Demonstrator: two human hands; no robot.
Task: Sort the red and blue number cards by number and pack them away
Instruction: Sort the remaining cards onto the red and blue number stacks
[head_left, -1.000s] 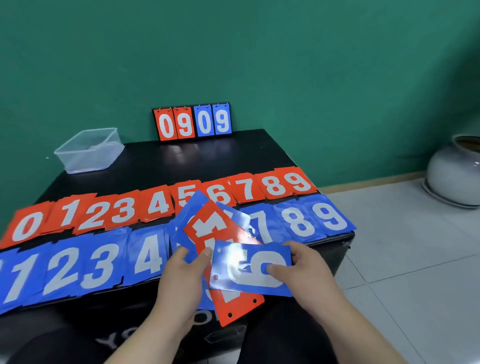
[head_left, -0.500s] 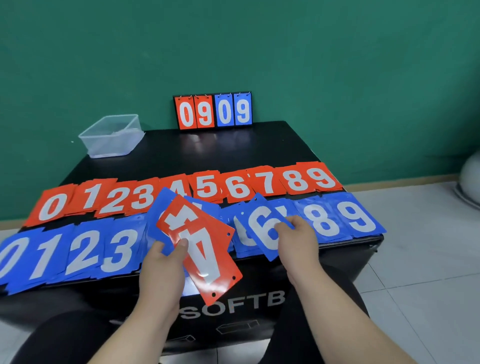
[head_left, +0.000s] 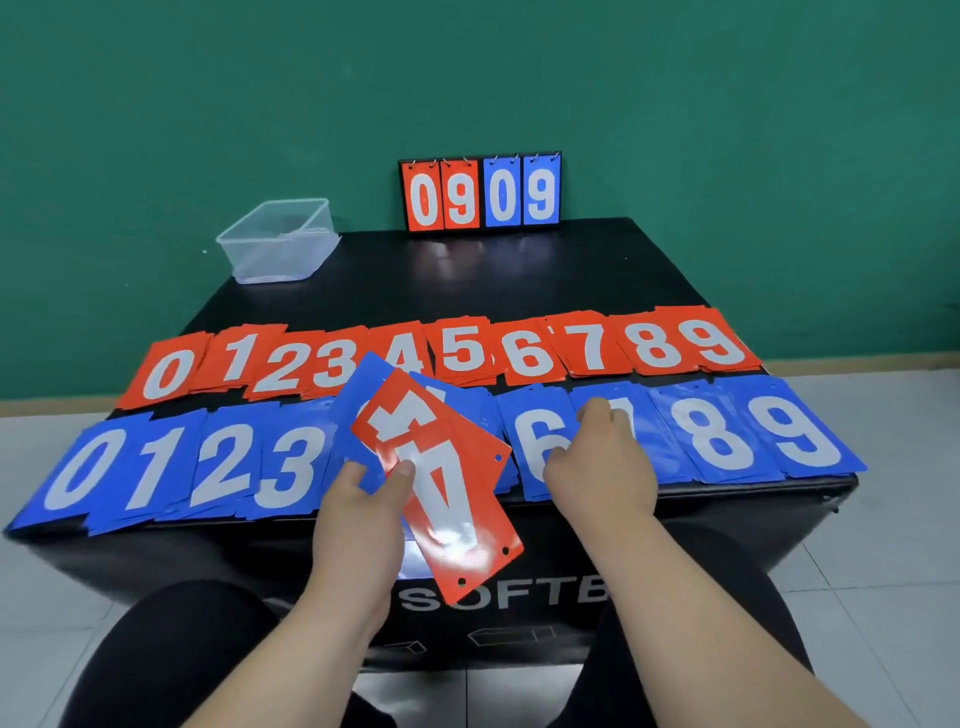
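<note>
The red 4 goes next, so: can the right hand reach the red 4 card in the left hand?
Probably yes. The right hand rests on the blue 6 pile and seems to hold nothing; the red 4 card lies topmost in the left hand, close beside it.

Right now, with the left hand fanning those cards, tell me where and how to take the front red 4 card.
Pinch the red 4 card at its free lower end, by the two punched holes, coming from the right. That end sticks out past the left hand, whose thumb pins the upper left edge; a grip there should slide it free.
</note>
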